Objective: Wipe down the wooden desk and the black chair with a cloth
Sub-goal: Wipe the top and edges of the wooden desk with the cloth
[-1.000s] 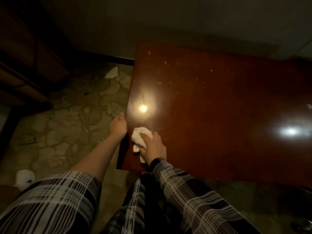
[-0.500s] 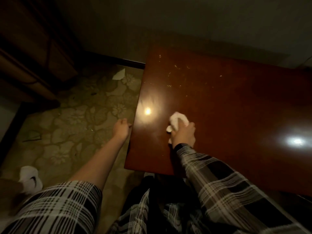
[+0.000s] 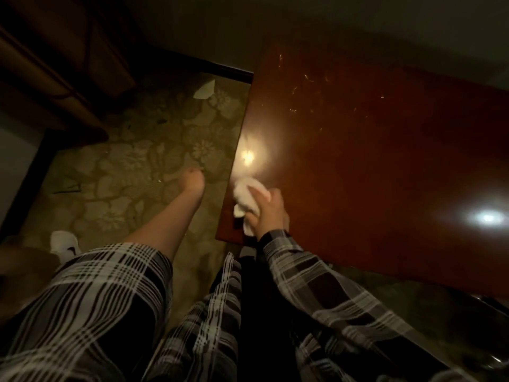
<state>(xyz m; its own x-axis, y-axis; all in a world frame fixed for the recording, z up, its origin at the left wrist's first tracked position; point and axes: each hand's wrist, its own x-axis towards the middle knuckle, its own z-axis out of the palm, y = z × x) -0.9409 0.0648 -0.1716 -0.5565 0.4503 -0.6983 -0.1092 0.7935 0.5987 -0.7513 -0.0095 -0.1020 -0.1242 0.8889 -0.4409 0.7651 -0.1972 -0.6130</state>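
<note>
Desk (image 3: pixel 371 161) runs off right edge, far side lost in dark. Cloth (image 3: pixel 248 199) half buried under right hand (image 3: pixel 271 213), can't tell full shape. Left hand (image 3: pixel 192 179) motion-blurred, fingers unreadable. Dark furniture (image 3: pixel 55 64) top left too dim to identify.

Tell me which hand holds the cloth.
The right hand grips the white cloth on the desk; the left hand hangs empty beside it.

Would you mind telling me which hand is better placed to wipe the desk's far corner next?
Probably the right hand: it grips the white cloth on the wooden desk; the left hand hangs empty beside it.
</note>
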